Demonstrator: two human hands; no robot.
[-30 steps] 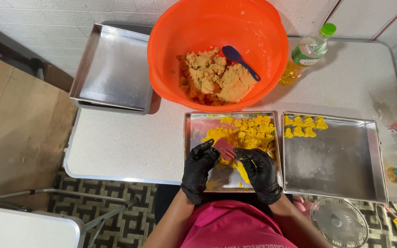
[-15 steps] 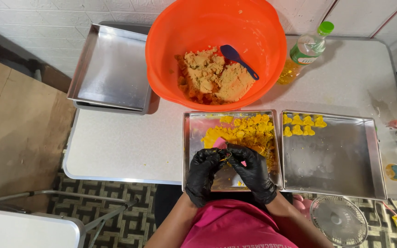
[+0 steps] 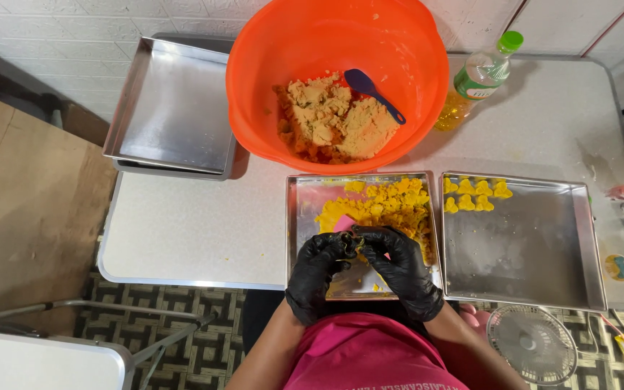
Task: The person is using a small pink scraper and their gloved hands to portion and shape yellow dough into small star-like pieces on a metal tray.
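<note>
We saw orange bowl [image 3: 337,43] of tan dough with blue spatula [image 3: 372,92], oil bottle [image 3: 477,79] beside it. Empty steel tray [image 3: 173,108] sat far left. Small fan [image 3: 534,344] stood on patterned floor.

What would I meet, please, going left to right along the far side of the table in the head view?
Empty steel tray → orange bowl of dough → oil bottle.
</note>
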